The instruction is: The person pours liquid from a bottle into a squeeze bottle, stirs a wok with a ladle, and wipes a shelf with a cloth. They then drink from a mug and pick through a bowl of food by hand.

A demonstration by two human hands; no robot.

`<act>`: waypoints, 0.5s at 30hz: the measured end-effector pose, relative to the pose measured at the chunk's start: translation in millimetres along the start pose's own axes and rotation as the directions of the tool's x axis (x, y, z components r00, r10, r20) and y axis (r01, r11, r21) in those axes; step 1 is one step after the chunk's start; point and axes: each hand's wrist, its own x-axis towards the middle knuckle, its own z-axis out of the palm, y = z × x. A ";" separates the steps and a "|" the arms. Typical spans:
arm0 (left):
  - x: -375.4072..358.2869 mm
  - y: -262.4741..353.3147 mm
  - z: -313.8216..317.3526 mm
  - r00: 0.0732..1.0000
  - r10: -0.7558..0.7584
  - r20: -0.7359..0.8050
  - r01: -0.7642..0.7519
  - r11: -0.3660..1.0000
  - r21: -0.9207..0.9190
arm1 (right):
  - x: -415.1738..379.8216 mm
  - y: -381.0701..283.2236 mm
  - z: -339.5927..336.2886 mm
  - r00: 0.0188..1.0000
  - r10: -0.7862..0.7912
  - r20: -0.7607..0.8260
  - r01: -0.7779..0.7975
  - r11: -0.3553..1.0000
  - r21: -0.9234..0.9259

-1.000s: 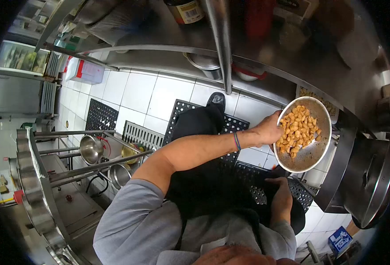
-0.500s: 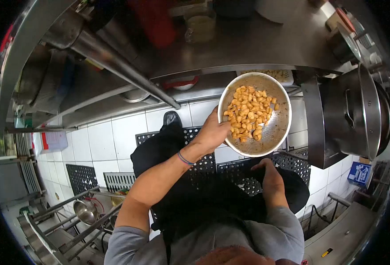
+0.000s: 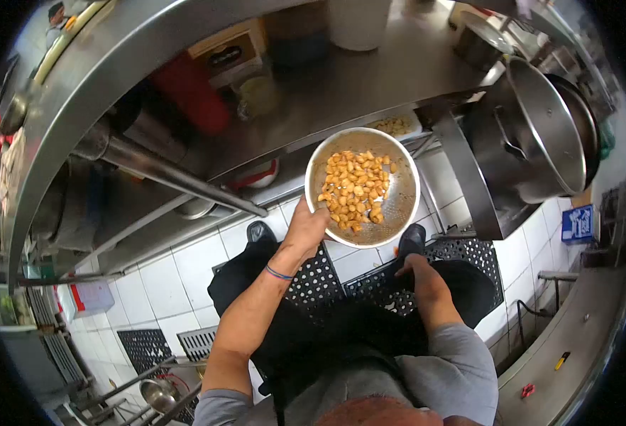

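Note:
My left hand (image 3: 309,226) grips the rim of a round metal bowl (image 3: 403,206) at its lower left, thumb over the edge. Browned, bite-size pieces of food (image 3: 355,186) lie in the bowl, mostly toward its left and middle. A blue and pink band circles my left wrist. My right hand (image 3: 408,264) hangs low over my right leg, below the bowl and apart from it; its fingers are partly hidden against the dark clothing and shoe.
A steel counter (image 3: 313,99) runs across the top with a red container (image 3: 196,96) on it. Large steel pots (image 3: 533,135) stand at the right. Black perforated mats (image 3: 469,259) lie on white tiles. A shelf post (image 3: 178,177) slants at the left. A person (image 3: 57,21) is far upper left.
The view has turned and shifted. The bowl and my left hand now appear farther left in view, with the bowl still held. More of my right shoe shows.

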 end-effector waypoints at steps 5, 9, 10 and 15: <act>-14.2 29.0 4.2 0.989 -0.142 0.026 0.143 0.990 -0.014 | 35.3 -18.9 -39.2 0.969 -0.248 -0.013 0.241 0.952 -0.187; -16.2 39.4 -12.7 0.963 -0.171 0.208 0.214 0.955 -0.203 | -6.5 -19.5 -96.0 0.772 -0.544 -0.329 0.474 0.837 -0.273; -17.8 34.3 -12.7 0.967 -0.172 0.185 0.209 0.956 -0.204 | -30.5 -18.8 -107.0 0.689 -0.574 -0.442 0.498 0.818 -0.287; -9.5 13.2 -2.4 0.971 -0.203 0.128 0.214 0.973 -0.081 | -197.8 -20.5 -196.9 0.515 -0.297 -0.804 0.486 0.874 -0.012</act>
